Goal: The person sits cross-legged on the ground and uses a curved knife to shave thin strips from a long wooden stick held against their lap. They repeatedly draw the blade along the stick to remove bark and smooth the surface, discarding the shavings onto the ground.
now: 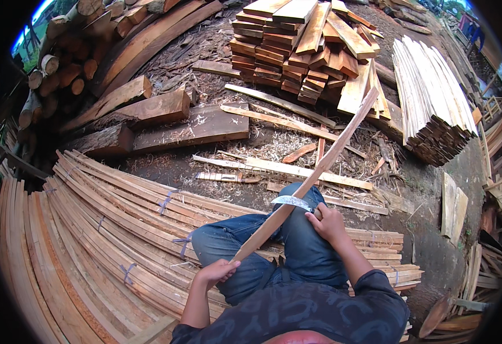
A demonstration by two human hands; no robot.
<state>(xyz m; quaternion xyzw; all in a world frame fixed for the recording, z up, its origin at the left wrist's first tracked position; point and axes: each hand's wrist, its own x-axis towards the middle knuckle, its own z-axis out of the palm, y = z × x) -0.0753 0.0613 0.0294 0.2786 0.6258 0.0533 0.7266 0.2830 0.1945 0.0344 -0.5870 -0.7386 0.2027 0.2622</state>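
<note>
A long, narrow wooden slat slants from my lap up and away to the right, over my knees. My left hand is closed around its near end. In my right hand is the wooden handle of a curved knife, gripped by closed fingers beside my right knee. The knife's pale, hooked blade lies across the slat, its tip toward the left. Whether the edge bites into the wood I cannot tell.
I sit cross-legged on bundles of tied slats. Ahead are stacked planks, a pale slat bundle, thick beams and logs. A wooden sheath lies among shavings and loose strips.
</note>
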